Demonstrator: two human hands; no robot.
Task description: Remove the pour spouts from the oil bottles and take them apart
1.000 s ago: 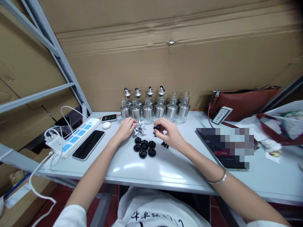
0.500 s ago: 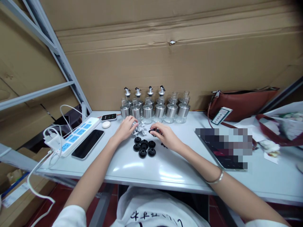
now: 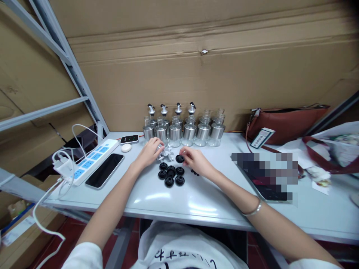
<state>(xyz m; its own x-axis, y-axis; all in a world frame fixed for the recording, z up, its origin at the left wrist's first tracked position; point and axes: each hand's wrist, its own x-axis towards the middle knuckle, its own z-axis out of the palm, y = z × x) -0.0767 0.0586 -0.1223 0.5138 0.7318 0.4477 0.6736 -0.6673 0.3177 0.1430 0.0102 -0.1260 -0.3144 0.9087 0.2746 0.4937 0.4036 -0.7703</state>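
My right hand [image 3: 195, 160] pinches the rim of a black stopper [image 3: 180, 158] between thumb and fingers, just right of a small pile of silvery-white pourer pieces [image 3: 167, 153]. My left hand [image 3: 150, 152] rests at that pile's left side, fingers curved and slightly apart, with nothing visible between them. Several more black stoppers [image 3: 171, 172] lie in a cluster on the table below the pile. Small dark pieces [image 3: 194, 172] lie partly hidden beneath my right hand. Behind both hands stand rows of glass bottles with steel sleeves [image 3: 175, 132]; several at the back carry black-and-silver pourers [image 3: 178, 108].
To the left are a white power strip [image 3: 94, 160], a phone [image 3: 105, 170], a small black device [image 3: 129, 139] and a round white case [image 3: 126, 148]. On the right lie a dark blurred-out tablet-like item [image 3: 260, 179] and a brown bag [image 3: 288, 123]. Cardboard [image 3: 168, 71] walls the back.
The black stopper in my right hand has come slightly down and left, and now shows its round face upward. My left hand stays in about the same place.
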